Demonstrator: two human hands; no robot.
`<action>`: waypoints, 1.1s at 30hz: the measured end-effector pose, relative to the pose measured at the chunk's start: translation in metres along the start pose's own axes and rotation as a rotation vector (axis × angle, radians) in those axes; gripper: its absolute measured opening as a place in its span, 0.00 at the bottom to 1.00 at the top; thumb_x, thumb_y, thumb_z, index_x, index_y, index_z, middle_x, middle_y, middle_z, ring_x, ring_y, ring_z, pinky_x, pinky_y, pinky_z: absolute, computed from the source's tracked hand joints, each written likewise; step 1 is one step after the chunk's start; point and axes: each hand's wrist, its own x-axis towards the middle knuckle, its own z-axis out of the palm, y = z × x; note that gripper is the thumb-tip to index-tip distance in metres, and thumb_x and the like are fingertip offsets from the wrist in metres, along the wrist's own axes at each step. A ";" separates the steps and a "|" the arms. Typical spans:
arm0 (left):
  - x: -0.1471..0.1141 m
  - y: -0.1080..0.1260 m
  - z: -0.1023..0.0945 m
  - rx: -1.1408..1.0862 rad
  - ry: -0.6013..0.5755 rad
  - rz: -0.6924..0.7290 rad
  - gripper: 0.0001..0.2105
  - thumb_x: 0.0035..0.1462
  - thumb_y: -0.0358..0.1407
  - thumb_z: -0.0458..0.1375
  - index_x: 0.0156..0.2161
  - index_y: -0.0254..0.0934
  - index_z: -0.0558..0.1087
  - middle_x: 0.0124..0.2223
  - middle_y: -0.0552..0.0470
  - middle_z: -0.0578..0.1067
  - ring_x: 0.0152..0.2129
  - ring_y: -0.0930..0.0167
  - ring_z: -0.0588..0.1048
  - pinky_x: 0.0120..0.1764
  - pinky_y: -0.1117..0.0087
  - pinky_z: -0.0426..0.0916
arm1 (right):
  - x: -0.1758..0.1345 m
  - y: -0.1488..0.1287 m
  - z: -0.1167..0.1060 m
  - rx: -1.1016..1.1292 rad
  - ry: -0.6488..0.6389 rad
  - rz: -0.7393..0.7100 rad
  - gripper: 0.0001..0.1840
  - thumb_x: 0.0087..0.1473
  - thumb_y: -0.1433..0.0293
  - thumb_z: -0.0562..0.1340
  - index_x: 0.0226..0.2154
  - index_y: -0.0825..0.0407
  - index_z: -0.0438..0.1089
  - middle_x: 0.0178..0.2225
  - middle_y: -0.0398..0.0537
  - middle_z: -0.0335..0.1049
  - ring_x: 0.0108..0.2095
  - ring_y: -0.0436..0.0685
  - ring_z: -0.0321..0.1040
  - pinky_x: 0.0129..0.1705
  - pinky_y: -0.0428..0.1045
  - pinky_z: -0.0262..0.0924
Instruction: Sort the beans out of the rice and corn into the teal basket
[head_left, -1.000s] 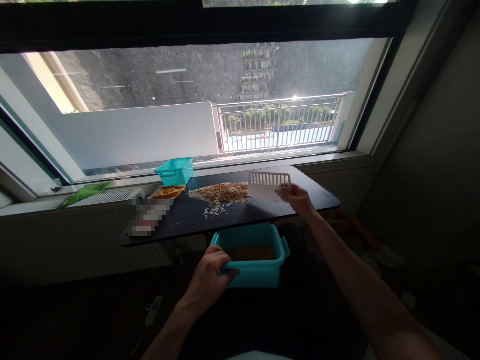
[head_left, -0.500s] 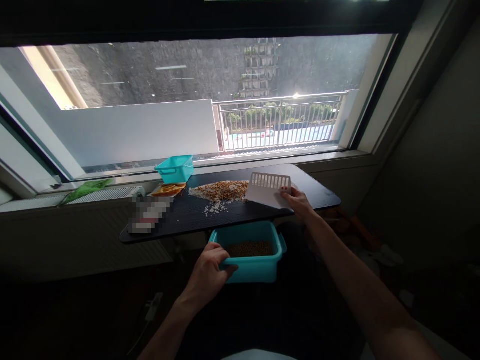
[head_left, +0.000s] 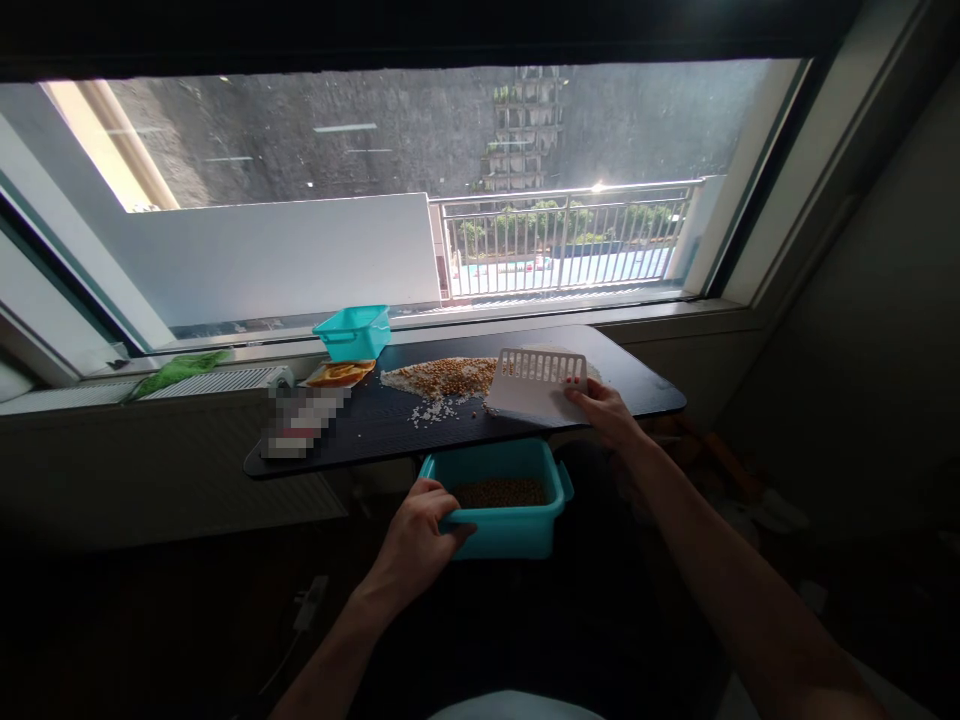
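My left hand (head_left: 424, 525) is closed around the left front corner of a turquoise plastic bin (head_left: 502, 535), which is held below the table's front edge. Brown grains (head_left: 501, 492) cover its bottom. In my right hand (head_left: 607, 408) is a white slotted plastic board (head_left: 536, 390), gripped at its right side with the row of slots along the top. It stands tilted over the table, at the right end of a spread of yellow kernels (head_left: 457, 375) mixed with white grains. Loose white grains (head_left: 431, 410) lie in front. The board hides part of a pale heap behind it.
The dark table (head_left: 375, 440) stands against the window sill. On its left are a smaller turquoise basket (head_left: 354, 335), a packet with an orange picture (head_left: 337, 374) and a blurred-out flat item (head_left: 306, 422). A green cloth (head_left: 184, 370) lies on the radiator (head_left: 217, 382).
The white board has shifted slightly left and down at its lower left corner, near the kernels. My left hand keeps its hold on the bin. The view has tilted a little.
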 end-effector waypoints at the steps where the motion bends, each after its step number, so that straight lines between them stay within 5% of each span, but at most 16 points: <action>1: 0.000 0.000 -0.001 0.001 0.001 -0.001 0.07 0.49 0.32 0.64 0.23 0.39 0.73 0.28 0.52 0.74 0.40 0.61 0.71 0.44 0.58 0.71 | -0.003 0.000 -0.001 0.000 -0.008 0.002 0.29 0.28 0.50 0.75 0.31 0.51 0.77 0.28 0.47 0.78 0.28 0.59 0.75 0.33 0.54 0.71; 12: -0.002 0.000 -0.005 0.013 0.006 -0.033 0.07 0.50 0.32 0.64 0.23 0.39 0.72 0.29 0.51 0.75 0.41 0.60 0.72 0.44 0.60 0.70 | -0.006 0.001 0.005 0.023 -0.030 0.023 0.28 0.29 0.50 0.75 0.32 0.50 0.76 0.31 0.46 0.78 0.32 0.60 0.75 0.37 0.54 0.70; 22: -0.012 0.001 -0.021 0.014 -0.002 -0.098 0.07 0.51 0.33 0.64 0.24 0.39 0.73 0.30 0.50 0.74 0.42 0.61 0.72 0.44 0.63 0.70 | -0.029 -0.002 0.012 0.028 -0.186 0.123 0.26 0.27 0.54 0.76 0.30 0.50 0.78 0.30 0.48 0.79 0.29 0.60 0.75 0.34 0.54 0.70; 33: -0.019 -0.009 -0.030 0.038 -0.004 -0.136 0.06 0.52 0.33 0.63 0.24 0.38 0.73 0.32 0.50 0.74 0.43 0.60 0.71 0.45 0.60 0.70 | -0.005 -0.002 0.056 0.022 -0.112 -0.001 0.23 0.33 0.54 0.73 0.33 0.50 0.76 0.31 0.45 0.78 0.35 0.59 0.74 0.42 0.54 0.67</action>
